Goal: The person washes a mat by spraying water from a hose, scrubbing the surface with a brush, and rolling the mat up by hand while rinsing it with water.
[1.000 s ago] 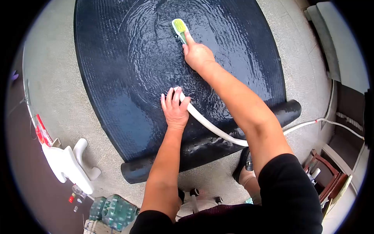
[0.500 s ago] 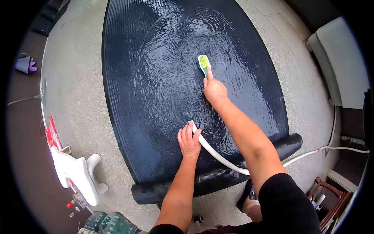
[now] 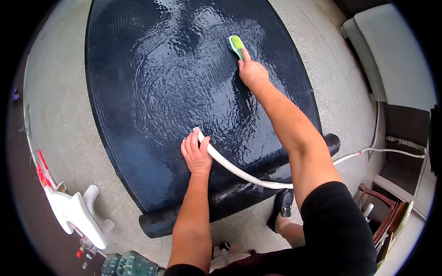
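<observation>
My right hand (image 3: 253, 72) grips the handle of a green and white brush (image 3: 236, 43), its index finger stretched along the back and its dark bristles turned toward the mat. A dark ribbed mat (image 3: 119, 101) lies under both hands, wet and rippling with water, its near end rolled up. Lower down, my left hand (image 3: 197, 153) is closed round a white hose (image 3: 239, 172) near its open end, low over the mat. The hose runs right, passing beneath my right arm.
A white plastic stool (image 3: 76, 211) lies at the lower left, near green-tinted bottles (image 3: 131, 264). At the upper right is a grey padded piece (image 3: 396, 55). A wooden chair frame (image 3: 384, 207) stands lower right. My shoe (image 3: 282, 207) is beside the rolled end.
The brush in my right hand has moved across the wet mat, now farther from my left hand than half a second ago. The camera view has shifted; the left hand still holds the hose.
</observation>
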Available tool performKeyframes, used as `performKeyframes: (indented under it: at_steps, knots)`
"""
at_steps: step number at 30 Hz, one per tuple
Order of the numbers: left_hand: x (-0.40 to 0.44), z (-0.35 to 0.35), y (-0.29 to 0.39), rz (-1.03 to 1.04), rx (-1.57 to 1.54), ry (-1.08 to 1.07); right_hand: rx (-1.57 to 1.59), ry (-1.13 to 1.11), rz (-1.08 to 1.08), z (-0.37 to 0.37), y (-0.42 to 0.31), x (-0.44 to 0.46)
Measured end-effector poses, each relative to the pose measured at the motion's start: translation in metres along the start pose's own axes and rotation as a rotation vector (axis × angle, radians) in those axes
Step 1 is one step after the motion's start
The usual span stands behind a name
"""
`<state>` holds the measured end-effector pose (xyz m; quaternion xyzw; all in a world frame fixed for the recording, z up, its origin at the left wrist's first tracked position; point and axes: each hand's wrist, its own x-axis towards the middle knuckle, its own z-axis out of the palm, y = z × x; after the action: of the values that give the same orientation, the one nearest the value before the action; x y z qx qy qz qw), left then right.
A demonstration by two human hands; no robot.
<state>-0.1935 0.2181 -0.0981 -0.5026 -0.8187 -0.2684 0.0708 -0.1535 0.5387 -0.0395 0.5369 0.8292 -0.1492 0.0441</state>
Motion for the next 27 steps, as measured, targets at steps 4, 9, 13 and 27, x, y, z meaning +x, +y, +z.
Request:
performKeyframes:
  at_steps: [4, 9, 13, 27]
  knots:
    - [0.0, 0.002, -0.001, 0.005, -0.008, 0.018, -0.062, -0.244, -0.095, 0.001, 0.045, -0.108]
    - [-0.002, 0.002, -0.003, 0.051, 0.009, -0.025, -0.231, -0.293, -0.06, -0.025, 0.102, -0.129]
    - [0.004, -0.005, 0.004, 0.04, -0.078, -0.103, -0.08, 0.034, 0.075, -0.014, 0.091, 0.019]
    - [0.009, -0.007, 0.006, 0.134, -0.075, -0.234, -0.141, -0.052, 0.126, -0.018, 0.176, -0.064]
